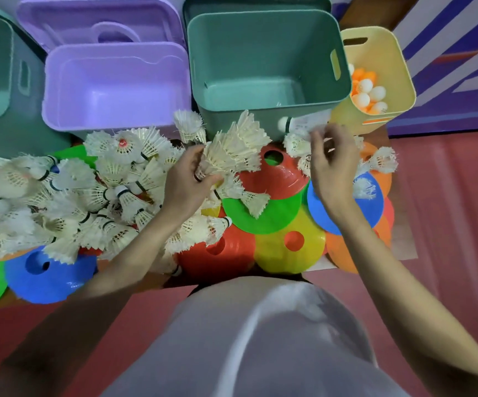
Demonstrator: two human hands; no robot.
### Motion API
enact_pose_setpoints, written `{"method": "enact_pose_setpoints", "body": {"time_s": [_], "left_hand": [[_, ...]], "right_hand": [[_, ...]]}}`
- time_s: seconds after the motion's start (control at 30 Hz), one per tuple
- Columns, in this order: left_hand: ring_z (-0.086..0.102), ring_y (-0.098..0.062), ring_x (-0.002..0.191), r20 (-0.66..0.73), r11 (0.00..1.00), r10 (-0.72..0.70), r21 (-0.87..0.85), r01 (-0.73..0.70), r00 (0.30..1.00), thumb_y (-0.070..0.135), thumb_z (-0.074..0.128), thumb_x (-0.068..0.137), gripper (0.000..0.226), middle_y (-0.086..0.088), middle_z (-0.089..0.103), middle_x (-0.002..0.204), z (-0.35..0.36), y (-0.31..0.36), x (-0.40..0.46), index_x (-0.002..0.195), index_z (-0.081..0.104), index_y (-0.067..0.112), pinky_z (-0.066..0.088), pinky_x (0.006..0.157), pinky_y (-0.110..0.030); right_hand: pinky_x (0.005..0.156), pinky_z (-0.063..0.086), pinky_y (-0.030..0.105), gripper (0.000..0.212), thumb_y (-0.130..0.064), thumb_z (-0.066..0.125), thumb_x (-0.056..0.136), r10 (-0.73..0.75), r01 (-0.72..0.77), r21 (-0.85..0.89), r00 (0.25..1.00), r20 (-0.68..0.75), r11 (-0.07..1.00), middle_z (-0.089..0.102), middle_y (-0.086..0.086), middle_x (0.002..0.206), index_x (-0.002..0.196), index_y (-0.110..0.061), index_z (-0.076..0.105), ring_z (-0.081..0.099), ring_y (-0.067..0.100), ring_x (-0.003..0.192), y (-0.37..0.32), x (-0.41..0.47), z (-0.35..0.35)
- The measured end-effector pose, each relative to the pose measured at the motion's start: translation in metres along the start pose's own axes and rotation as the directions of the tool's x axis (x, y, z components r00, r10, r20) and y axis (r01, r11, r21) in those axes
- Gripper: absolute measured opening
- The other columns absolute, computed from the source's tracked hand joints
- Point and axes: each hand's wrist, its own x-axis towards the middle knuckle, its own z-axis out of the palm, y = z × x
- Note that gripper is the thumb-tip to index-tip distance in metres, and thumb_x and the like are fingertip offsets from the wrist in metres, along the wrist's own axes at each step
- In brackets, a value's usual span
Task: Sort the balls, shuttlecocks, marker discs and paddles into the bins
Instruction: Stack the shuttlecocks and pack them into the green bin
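Gripping a featherlight bunch of shuttlecocks (pixel 233 150) by their firm cork ends just before the green bin (pixel 263 67), the left hand (pixel 187 181) spares brittle feathers; the blurred right hand (pixel 329 164) hovers, grip untellable.

shuttlecocks (pixel 68 196) are all creamy white feathers with black bands at the cork, one has a red cap (pixel 122 143). marker discs come in red (pixel 277 174), green (pixel 263 216), yellow (pixel 289 247), blue (pixel 48 275) and orange (pixel 343 253). bins: two teal (pixel 266 90), lilac (pixel 117 90), pale yellow one (pixel 398 81) holding orange and white balls (pixel 368 91). floor's dull red (pixel 447 224)
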Motion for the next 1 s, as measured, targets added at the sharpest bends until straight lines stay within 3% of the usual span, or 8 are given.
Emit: {"method": "enact_pose_setpoints", "body": {"time_s": [0.13, 0.23, 0.37, 0.47, 0.57, 0.7, 0.8, 1.0], "left_hand": [[0.055, -0.013, 0.109, 0.015, 0.994, 0.09, 0.059, -0.091, 0.996, 0.012, 0.078, 0.079, 0.064, 0.003, 0.056, 0.116, -0.007, 0.012, 0.016, 0.135, 0.049, 0.006, 0.047, 0.099, -0.03], [0.052, -0.003, 0.102, 0.026, 0.989, 0.125, 0.08, -0.127, 0.992, 0.011, 0.078, 0.078, 0.063, 0.008, 0.054, 0.112, -0.01, 0.026, 0.032, 0.134, 0.051, 0.006, 0.043, 0.092, -0.013], [0.051, -0.004, 0.1, 0.016, 0.975, 0.165, 0.145, -0.166, 0.986, 0.009, 0.076, 0.079, 0.06, 0.007, 0.054, 0.113, -0.01, 0.044, 0.064, 0.132, 0.052, 0.004, 0.033, 0.081, 0.004], [0.055, -0.014, 0.107, 0.03, 0.963, 0.153, 0.22, -0.156, 0.988, 0.014, 0.077, 0.078, 0.06, -0.005, 0.063, 0.121, -0.008, 0.055, 0.099, 0.131, 0.052, 0.007, 0.044, 0.093, -0.021], [0.06, -0.021, 0.105, 0.069, 0.957, 0.122, 0.257, -0.136, 0.99, 0.014, 0.076, 0.077, 0.055, -0.007, 0.066, 0.116, -0.002, 0.066, 0.137, 0.128, 0.055, 0.01, 0.049, 0.09, -0.032], [0.059, -0.018, 0.093, 0.127, 0.948, 0.011, 0.315, -0.051, 0.992, 0.014, 0.073, 0.076, 0.049, 0.0, 0.064, 0.101, 0.011, 0.073, 0.187, 0.122, 0.057, 0.012, 0.044, 0.075, -0.027], [0.056, -0.02, 0.099, 0.169, 0.933, -0.097, 0.358, 0.03, 0.981, 0.013, 0.075, 0.075, 0.054, -0.002, 0.059, 0.106, 0.02, 0.07, 0.225, 0.126, 0.056, 0.014, 0.043, 0.08, -0.027], [0.062, -0.03, 0.107, 0.295, 0.869, -0.359, 0.452, 0.202, 0.885, 0.013, 0.085, 0.071, 0.073, -0.012, 0.062, 0.121, 0.048, 0.047, 0.275, 0.135, 0.052, 0.011, 0.048, 0.078, -0.029]], "right_hand": [[0.06, 0.034, 0.027, 0.019, -0.022, 0.053, 0.094, -0.021, 0.011, 0.11, 0.995, 0.093, 0.994, 0.053, 0.001, 0.074, 0.079, -0.012, 0.059, 0.047, 0.014, 0.067, -0.01, 0.023, 0.007], [0.061, 0.033, 0.027, 0.02, -0.019, 0.056, 0.091, -0.028, -0.008, 0.109, 0.945, 0.325, 0.994, 0.052, -0.001, 0.068, 0.074, -0.009, 0.057, 0.044, 0.009, 0.066, -0.013, 0.04, 0.015], [0.065, 0.043, 0.043, 0.027, -0.019, 0.052, 0.091, -0.023, -0.035, 0.159, 0.937, 0.349, 0.987, 0.052, 0.019, 0.071, 0.075, 0.002, 0.055, 0.046, 0.019, 0.068, -0.012, 0.07, 0.029], [0.065, 0.048, 0.053, 0.025, -0.021, 0.049, 0.091, -0.013, -0.035, 0.154, 0.955, 0.296, 0.987, 0.051, 0.013, 0.068, 0.076, -0.002, 0.055, 0.049, 0.028, 0.067, -0.004, 0.1, 0.041], [0.067, 0.052, 0.051, 0.018, -0.015, 0.049, 0.09, -0.017, -0.006, 0.083, 0.964, 0.264, 0.996, 0.049, -0.006, 0.069, 0.104, -0.006, 0.056, 0.058, 0.031, 0.07, 0.005, 0.129, 0.055], [0.076, 0.052, 0.05, 0.028, -0.005, 0.047, 0.09, 0.013, -0.005, -0.027, 0.955, 0.298, 1.0, 0.052, -0.008, 0.071, 0.118, -0.004, 0.049, 0.063, 0.029, 0.076, 0.018, 0.168, 0.073], [0.081, 0.052, 0.047, 0.028, -0.001, 0.044, 0.091, 0.088, -0.048, -0.119, 0.928, 0.362, 0.992, 0.062, 0.007, 0.083, 0.118, -0.002, 0.052, 0.064, 0.03, 0.08, 0.031, 0.199, 0.089], [0.075, 0.058, 0.045, 0.032, 0.006, 0.056, 0.082, 0.344, -0.131, -0.402, 0.78, 0.522, 0.906, 0.067, 0.022, 0.098, 0.114, 0.002, 0.056, 0.069, 0.035, 0.08, 0.07, 0.241, 0.129]]}}
